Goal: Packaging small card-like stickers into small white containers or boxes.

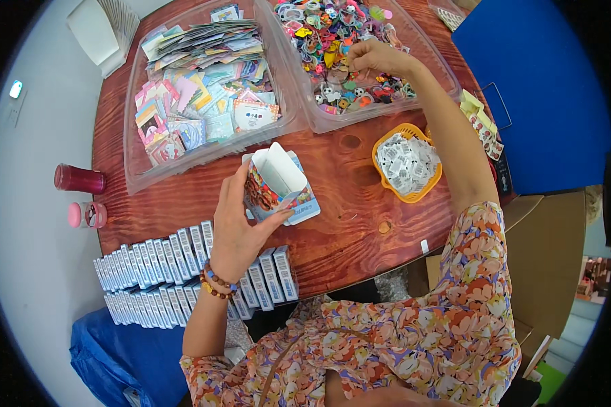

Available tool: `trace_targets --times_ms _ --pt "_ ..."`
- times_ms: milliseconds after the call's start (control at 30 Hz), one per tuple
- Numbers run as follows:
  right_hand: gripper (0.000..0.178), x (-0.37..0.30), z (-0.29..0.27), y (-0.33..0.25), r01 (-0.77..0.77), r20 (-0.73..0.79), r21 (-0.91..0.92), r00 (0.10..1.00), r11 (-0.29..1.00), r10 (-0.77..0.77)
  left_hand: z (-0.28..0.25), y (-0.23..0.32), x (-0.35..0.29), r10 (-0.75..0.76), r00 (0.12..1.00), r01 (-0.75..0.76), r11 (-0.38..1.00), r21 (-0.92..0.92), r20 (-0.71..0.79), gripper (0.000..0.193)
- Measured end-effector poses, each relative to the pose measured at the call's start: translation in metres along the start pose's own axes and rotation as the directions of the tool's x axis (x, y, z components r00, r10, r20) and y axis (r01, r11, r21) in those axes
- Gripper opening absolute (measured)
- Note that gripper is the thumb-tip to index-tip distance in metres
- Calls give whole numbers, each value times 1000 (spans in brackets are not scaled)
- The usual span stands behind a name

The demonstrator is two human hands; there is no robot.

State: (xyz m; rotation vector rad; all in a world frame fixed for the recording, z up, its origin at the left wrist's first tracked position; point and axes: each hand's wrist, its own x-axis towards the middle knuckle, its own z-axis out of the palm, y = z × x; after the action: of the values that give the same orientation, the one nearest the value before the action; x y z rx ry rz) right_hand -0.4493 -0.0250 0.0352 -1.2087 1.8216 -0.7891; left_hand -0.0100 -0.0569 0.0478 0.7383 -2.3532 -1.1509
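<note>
Left hand point(234, 227) holds open carton point(261, 191) on table point(346, 220), thumb and fingers around it; over-squeezing could crease walls. Right hand point(373, 60) at trinkets point(332, 54), fingers narrow; cannot tell whether 1 is held. Low left-wrist sweep could topple nearby boxes point(268, 277).

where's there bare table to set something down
Widest: wooden table between the open carton and orange basket. Smaller: between the card bin and closed carton rows. Crowded: that bin, the trinket bin and the basket.
</note>
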Motion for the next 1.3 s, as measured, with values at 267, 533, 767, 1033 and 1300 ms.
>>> trace_targets --times_ms 267,533,767,1033,1300 --pt "11 -55 12 -57 160 10 247 986 956 -168 12 3 18 122 984 -82 956 280 -129 83" --pt "12 -137 68 -144 122 163 -32 980 992 -115 25 33 8 201 974 -118 841 528 -104 86" --pt "9 -171 123 -176 55 133 -421 991 905 1 31 49 -21 283 959 -216 777 591 -20 87" --pt "16 -186 136 -150 171 95 -171 983 970 -156 48 39 -31 235 970 -216 950 227 -62 85" --pt "19 -195 128 -127 331 73 -269 943 904 -324 66 26 -16 60 998 -57 992 116 -19 86"
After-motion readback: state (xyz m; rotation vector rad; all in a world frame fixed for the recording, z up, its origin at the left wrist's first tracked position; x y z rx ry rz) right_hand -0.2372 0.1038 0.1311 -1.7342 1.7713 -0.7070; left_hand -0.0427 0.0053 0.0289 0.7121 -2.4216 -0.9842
